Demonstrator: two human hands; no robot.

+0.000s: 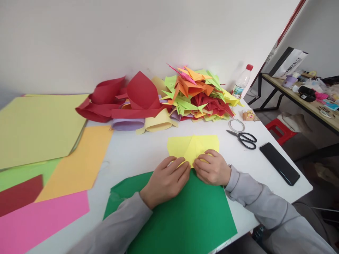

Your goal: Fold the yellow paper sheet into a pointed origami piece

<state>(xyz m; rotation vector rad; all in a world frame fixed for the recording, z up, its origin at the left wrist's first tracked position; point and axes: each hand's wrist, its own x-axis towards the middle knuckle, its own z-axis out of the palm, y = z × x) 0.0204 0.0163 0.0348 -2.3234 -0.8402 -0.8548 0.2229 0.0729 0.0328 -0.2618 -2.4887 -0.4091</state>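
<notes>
"Yellow paper (194, 150) is between the fingers, I see. How do the hands stand?"

"Left one first: the left hand (167, 179) has its fingers bent and closed on the near edge, thumb hidden. Then the right hand (212, 169), curled tighter, pinching that same edge. Their fingertips sit just beside each other with a slim gap."

"And the paper, seen from them?"

"At twelve o'clock, flat on the counter (127, 150), with a pointed fold at its middle. Under the hands, towards six, lies one green sheet (185, 215)."

"Count the rest for me, left to right."

"Around nine, one pale yellow sheet (42, 130) on top of others, one light green sheet (26, 173), one dark red sheet (21, 194) and one orange sheet (79, 162). One pink sheet (50, 220) at eight. By eleven, two big red paper shapes (143, 93), with one purple roll (128, 124) and one cream roll (159, 121) in front."

"That heap at twelve?"

"Folded paper pieces (196, 91), too jumbled to count. One bottle (240, 83) at one; one tape roll (230, 126) and one pair of scissors (246, 139) near two; one phone (279, 164) at three."
</notes>
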